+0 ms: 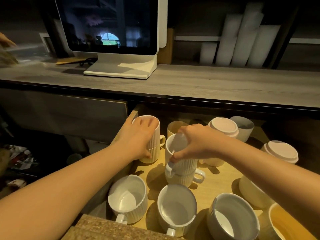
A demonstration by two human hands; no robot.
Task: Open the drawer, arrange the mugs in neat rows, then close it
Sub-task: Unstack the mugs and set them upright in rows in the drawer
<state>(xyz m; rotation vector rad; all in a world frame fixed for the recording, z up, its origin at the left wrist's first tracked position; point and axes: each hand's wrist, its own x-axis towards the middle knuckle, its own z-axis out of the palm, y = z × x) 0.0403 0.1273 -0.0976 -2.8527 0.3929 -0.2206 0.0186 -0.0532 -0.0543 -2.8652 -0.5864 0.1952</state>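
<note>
The wooden drawer [220,184] stands pulled open below the counter, holding several white ribbed mugs. My left hand [136,135] grips a stack of two ribbed mugs [152,153] at the drawer's far left corner. My right hand [199,141] holds the rim of the top mug of a second stack [183,163] in the middle, with fingers inside the rim. Three upright mugs line the near edge: one at left [128,200], one in the middle [176,207], one at right [232,217]. Upside-down mugs [223,127] [280,153] sit at the back right.
A grey counter [207,85] overhangs the drawer's back, carrying a white touchscreen terminal [110,32] and rolls of white cups [242,37]. A speckled drawer front [103,229] lies at the near edge. A yellowish bowl [284,220] sits at the near right. Another person's hand [7,42] shows far left.
</note>
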